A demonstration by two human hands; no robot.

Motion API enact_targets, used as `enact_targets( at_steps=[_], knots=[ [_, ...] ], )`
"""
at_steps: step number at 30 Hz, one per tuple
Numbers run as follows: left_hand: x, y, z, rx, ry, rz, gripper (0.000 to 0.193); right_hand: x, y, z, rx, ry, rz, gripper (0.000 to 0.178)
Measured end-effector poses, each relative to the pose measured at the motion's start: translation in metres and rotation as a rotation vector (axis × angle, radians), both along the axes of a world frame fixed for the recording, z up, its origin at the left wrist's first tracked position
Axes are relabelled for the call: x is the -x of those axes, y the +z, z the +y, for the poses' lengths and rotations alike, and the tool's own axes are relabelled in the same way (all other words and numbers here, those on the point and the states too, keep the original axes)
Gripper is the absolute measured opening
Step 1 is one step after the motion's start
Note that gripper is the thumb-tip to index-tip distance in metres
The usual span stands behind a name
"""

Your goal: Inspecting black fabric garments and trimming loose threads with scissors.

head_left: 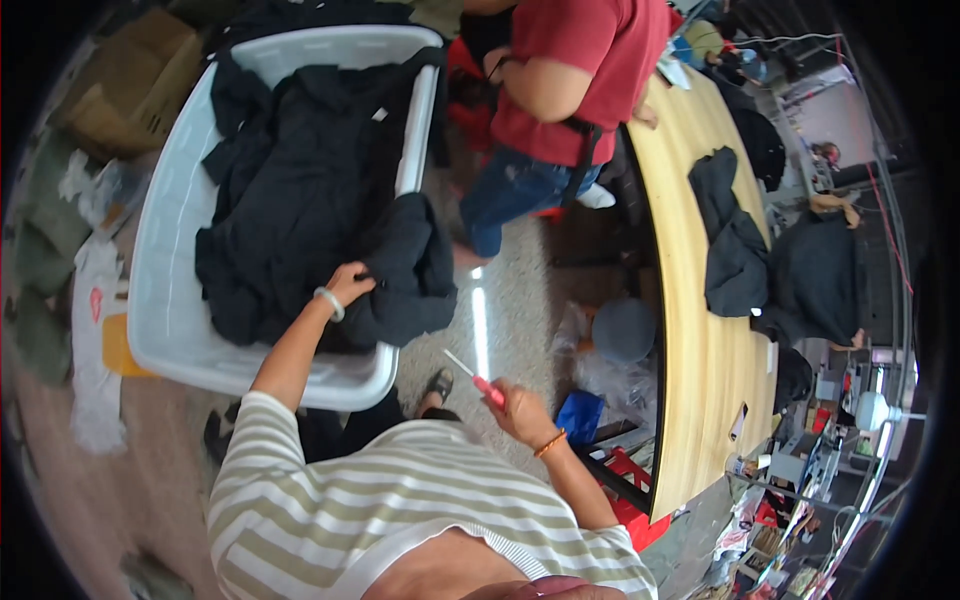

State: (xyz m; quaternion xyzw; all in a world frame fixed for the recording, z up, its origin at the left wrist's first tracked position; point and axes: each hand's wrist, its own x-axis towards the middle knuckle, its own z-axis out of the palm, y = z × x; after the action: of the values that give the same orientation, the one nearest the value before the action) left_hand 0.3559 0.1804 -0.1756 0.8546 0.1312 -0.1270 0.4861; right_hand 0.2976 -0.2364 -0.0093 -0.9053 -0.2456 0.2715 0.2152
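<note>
My left hand, a pale bangle on its wrist, is closed on a black garment draped over the right rim of a large white plastic tub. More black clothes lie heaped inside the tub, one showing a small white tag. Over the floor to the right of the tub, my right hand grips a red-handled tool. Its thin metal shaft points up and left toward the garment; the exact kind is too small to tell. An orange band circles my right wrist.
A person in a red shirt stands beyond, between the tub and a long wooden table. On that table lies a black garment. A round stool and a blue bag sit beside it. At far left is a cardboard box.
</note>
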Motion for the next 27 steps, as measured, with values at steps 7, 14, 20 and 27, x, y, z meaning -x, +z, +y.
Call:
enact_targets(
  at_steps=[7,14,20,27],
  knots=[
    [0.030,0.019,0.004,0.441,0.197,-0.160,0.018,0.002,0.008,0.043,0.041,-0.120,-0.049,0.028],
    [0.104,0.048,-0.016,0.782,0.279,0.091,0.029,-0.031,0.020,0.092,0.004,-0.401,-0.235,0.029],
    [0.124,0.071,0.015,0.968,0.259,0.197,0.026,-0.049,0.019,0.111,-0.008,-0.434,-0.298,0.030],
    [0.121,0.063,0.021,0.566,0.110,0.071,0.047,-0.012,-0.002,0.138,-0.070,-0.323,-0.200,0.028]
  ],
)
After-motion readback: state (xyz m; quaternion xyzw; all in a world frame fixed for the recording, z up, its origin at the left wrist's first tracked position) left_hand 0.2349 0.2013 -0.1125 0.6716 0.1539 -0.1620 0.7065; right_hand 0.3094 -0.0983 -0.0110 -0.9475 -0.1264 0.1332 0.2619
